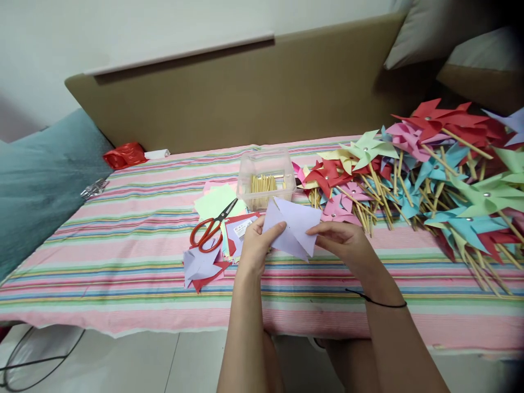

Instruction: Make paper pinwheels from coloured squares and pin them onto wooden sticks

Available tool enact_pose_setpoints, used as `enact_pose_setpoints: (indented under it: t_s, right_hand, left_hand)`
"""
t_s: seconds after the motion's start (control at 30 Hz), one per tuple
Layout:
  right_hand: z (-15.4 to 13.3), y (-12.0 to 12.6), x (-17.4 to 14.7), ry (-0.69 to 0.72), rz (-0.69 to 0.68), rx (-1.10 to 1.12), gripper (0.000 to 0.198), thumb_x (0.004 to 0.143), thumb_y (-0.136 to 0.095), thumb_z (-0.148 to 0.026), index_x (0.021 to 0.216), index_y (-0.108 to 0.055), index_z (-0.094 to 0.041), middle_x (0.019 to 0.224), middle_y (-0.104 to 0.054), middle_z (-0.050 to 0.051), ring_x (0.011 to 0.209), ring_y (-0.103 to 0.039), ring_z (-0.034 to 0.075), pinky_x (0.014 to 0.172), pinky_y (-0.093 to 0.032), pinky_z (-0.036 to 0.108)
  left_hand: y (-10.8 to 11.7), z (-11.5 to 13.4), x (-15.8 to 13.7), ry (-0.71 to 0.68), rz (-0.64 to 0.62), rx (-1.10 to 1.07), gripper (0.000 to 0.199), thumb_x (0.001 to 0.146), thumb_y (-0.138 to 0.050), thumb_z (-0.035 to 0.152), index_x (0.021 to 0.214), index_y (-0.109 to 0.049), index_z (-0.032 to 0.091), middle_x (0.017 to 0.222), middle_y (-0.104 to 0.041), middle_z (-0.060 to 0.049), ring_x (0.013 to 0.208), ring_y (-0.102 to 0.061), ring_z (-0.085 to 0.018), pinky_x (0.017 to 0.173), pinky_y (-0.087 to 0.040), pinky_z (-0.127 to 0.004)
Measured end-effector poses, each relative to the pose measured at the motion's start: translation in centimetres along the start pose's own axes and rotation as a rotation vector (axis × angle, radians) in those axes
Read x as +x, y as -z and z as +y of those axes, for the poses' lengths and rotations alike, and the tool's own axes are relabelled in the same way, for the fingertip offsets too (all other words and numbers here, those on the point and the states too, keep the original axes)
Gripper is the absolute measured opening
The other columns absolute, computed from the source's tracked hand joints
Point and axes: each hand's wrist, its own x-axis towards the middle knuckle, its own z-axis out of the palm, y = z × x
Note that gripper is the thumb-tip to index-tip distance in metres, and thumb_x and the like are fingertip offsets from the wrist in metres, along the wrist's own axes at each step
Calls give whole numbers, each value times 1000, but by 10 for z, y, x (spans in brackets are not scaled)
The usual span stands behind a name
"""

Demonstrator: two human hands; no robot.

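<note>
A lilac paper square (292, 226) with slits cut toward its middle is held up between both hands, above the striped cloth. My left hand (258, 240) grips its left side, thumb lying on the front near the centre. The fingers of my right hand (339, 237) pinch its right corner. Just behind the paper stands a clear plastic box (266, 164) holding several short wooden sticks (263, 183). To the left, red-handled scissors (210, 229) rest on coloured paper sheets (216, 201), with cut lilac paper pieces (199, 266) and red ones below them.
A large heap of finished paper pinwheels (409, 174) on sticks fills the right side. A red plastic bag (125, 156) and a small clear packet (95, 188) lie at the far left by a teal cushion (53, 180). Behind is a brown backrest (245, 98).
</note>
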Motion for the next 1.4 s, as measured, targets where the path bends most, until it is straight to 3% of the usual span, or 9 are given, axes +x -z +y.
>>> enact_pose_setpoints:
  t_s: [0.17, 0.33, 0.53, 0.8, 0.93, 1.13, 1.3, 1.4]
  right_hand:
    - [1, -4, 0, 9, 1, -76, 13, 67, -81, -35, 73, -76, -24, 75, -73, 3, 73, -68, 18, 71, -58, 32]
    - [5, -16, 3, -59, 196, -41, 20, 67, -80, -39, 70, -72, -21, 69, -72, 3, 67, -69, 20, 65, -60, 35]
    - [6, -27, 3, -131, 308, -26, 25, 65, -80, -40, 77, -70, -20, 65, -69, 1, 59, -67, 18, 55, -59, 31]
    - [9, -30, 3, -87, 320, -97, 22, 62, -81, -34, 71, -69, -18, 55, -63, -1, 50, -58, 13, 46, -45, 25]
    - [11, -29, 4, -37, 322, -114, 18, 64, -79, -32, 70, -68, -19, 60, -63, 0, 53, -58, 14, 48, -46, 26]
    - [11, -29, 4, -65, 319, -89, 19, 61, -80, -32, 69, -67, -20, 59, -63, -1, 52, -59, 15, 49, -47, 27]
    - [10, -32, 5, -59, 315, -67, 29, 61, -81, -34, 73, -58, -21, 61, -61, -2, 53, -58, 13, 49, -47, 26]
    - [12, -37, 8, -37, 398, 95, 51, 57, -83, -29, 86, -42, -25, 73, -66, -4, 58, -62, 12, 55, -50, 25]
  left_hand:
    - [-1, -2, 2, -25, 55, 14, 31, 62, -80, 30, 82, -63, 14, 64, -65, 2, 49, -54, -9, 45, -38, -19]
    - [-2, -6, 4, -18, 49, 15, 36, 59, -81, 31, 86, -62, 16, 67, -69, 1, 51, -59, -12, 51, -44, -22]
    - [-3, -11, 7, 8, 70, -12, 42, 56, -83, 30, 88, -61, 15, 69, -71, -2, 53, -62, -15, 55, -48, -26]
    - [-5, -11, 5, 18, 32, -49, 42, 58, -82, 29, 91, -61, 14, 72, -72, -3, 54, -62, -14, 55, -48, -25]
    - [-7, -7, 4, 8, 26, -11, 37, 65, -78, 34, 92, -64, 14, 67, -70, -2, 50, -59, -12, 50, -44, -22]
    - [-5, -10, 5, -37, 16, 62, 30, 61, -80, 32, 83, -68, 16, 70, -70, -1, 56, -60, -13, 54, -46, -24]
    - [-6, -13, 7, -38, 72, 60, 33, 54, -84, 27, 82, -71, 15, 75, -73, -3, 63, -64, -16, 61, -50, -28]
    - [-8, -12, 7, -13, 126, -50, 35, 51, -85, 25, 82, -72, 14, 75, -74, -4, 61, -65, -16, 62, -51, -29]
